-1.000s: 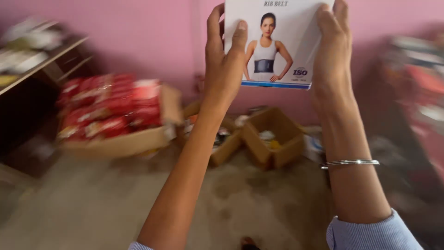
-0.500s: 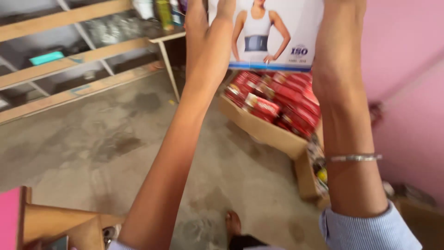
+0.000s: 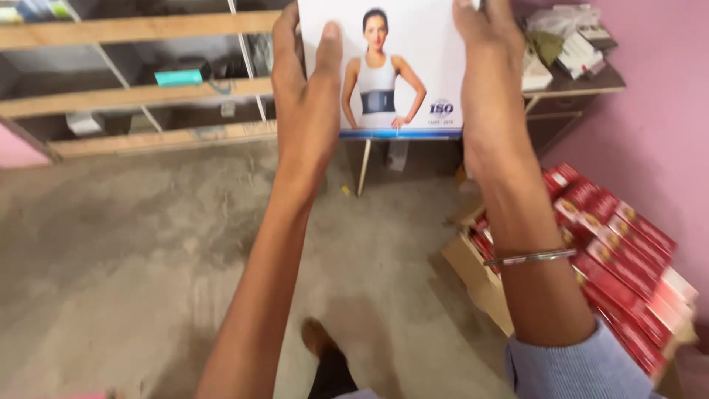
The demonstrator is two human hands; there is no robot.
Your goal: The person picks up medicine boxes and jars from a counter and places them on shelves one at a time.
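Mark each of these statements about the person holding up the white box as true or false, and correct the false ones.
1. Both hands hold the white box. True: left hand and right hand grip its sides.
2. The box lies on the floor. False: it is held up in the air.
3. A metal bangle sits on the right wrist. True.
4. The carton of red packs stands on the wooden shelves. False: it stands on the floor, by the pink wall.
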